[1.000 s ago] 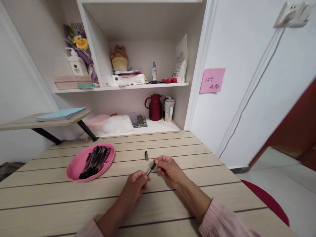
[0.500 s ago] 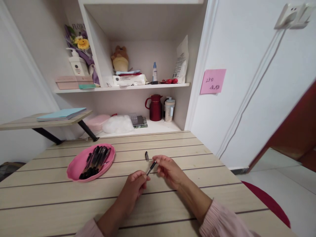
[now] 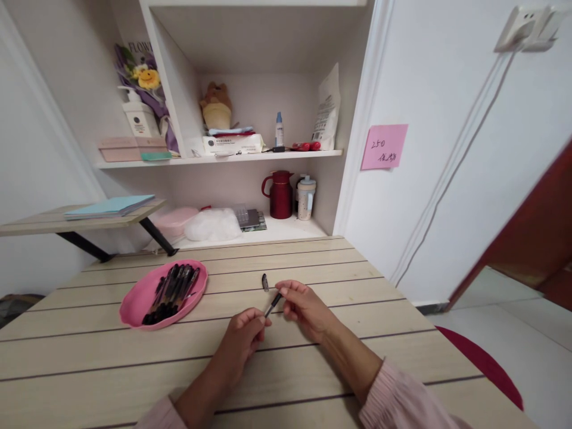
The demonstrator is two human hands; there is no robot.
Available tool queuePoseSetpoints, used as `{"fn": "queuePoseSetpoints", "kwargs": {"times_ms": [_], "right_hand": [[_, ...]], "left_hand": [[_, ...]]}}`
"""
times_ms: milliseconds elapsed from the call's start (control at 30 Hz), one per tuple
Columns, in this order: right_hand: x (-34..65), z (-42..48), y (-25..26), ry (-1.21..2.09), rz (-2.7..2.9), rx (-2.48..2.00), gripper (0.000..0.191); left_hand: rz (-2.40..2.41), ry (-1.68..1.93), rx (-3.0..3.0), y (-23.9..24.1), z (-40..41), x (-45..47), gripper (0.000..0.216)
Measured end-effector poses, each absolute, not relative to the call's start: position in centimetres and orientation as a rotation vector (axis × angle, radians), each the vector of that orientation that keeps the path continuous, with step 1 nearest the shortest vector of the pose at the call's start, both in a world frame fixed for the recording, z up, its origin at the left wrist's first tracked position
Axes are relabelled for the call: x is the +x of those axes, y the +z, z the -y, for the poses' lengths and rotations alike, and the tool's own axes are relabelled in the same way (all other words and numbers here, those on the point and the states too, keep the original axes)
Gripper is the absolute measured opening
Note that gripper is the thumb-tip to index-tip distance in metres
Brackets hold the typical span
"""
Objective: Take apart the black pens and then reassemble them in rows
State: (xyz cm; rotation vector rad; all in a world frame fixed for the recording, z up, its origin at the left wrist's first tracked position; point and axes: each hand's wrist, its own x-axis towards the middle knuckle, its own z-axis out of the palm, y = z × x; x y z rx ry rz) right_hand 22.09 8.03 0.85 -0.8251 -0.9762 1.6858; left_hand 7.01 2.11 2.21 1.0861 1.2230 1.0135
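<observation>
A pen [image 3: 273, 304] without its cap slants between my two hands above the table. Its clear barrel end is pinched in my left hand [image 3: 247, 331], between thumb and fingers. At the dark upper end, the thumb and index finger of my right hand [image 3: 304, 307] close on the tip, which they partly hide. A black pen cap [image 3: 265, 282] lies on the table just beyond my right fingertips. To the left, a pink tray [image 3: 129, 306] holds several black pens [image 3: 170, 292] in a pile.
The slatted wooden table [image 3: 313, 381] meets a white shelf unit [image 3: 313, 229] at the back. A red jug [image 3: 281, 195] and a tumbler [image 3: 306, 198] stand on its lower shelf. A small raised stand [image 3: 36, 221] bears blue paper [image 3: 111, 207] at the left.
Hardly anything differs: the right fingertips sit slightly further over the pen's dark end, and the whole view has shifted a little.
</observation>
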Motion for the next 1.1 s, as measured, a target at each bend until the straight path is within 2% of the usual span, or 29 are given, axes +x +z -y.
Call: {"fn": "queuePoseSetpoints", "kwargs": {"times_ms": [400, 767, 833, 1000, 1100], "right_hand": [[22.1, -8.1, 1.0, 1.684, 0.985, -0.838, 0.028], [22.3, -8.2, 0.8, 1.622, 1.060, -0.862, 0.030], [22.2, -8.8, 0.9, 1.511, 1.169, -0.961, 0.028], [20.5, -11.9, 1.6, 0.938, 1.539, -1.433, 0.010], [18.3, -13.4, 1.7, 0.848, 1.572, -1.493, 0.013]], "left_hand": [[-1.242, 1.009, 1.069, 2.3, -2.0, 7.0, 0.025], [-1.262, 1.044, 1.018, 2.4, -2.1, 6.9, 0.021], [-1.255, 1.100, 0.977, 2.1, -2.4, 6.6, 0.021], [-1.239, 1.267, 0.876, 1.4, -3.2, 5.9, 0.024], [-1.243, 1.314, 0.857, 1.2, -3.3, 5.8, 0.025]]}}
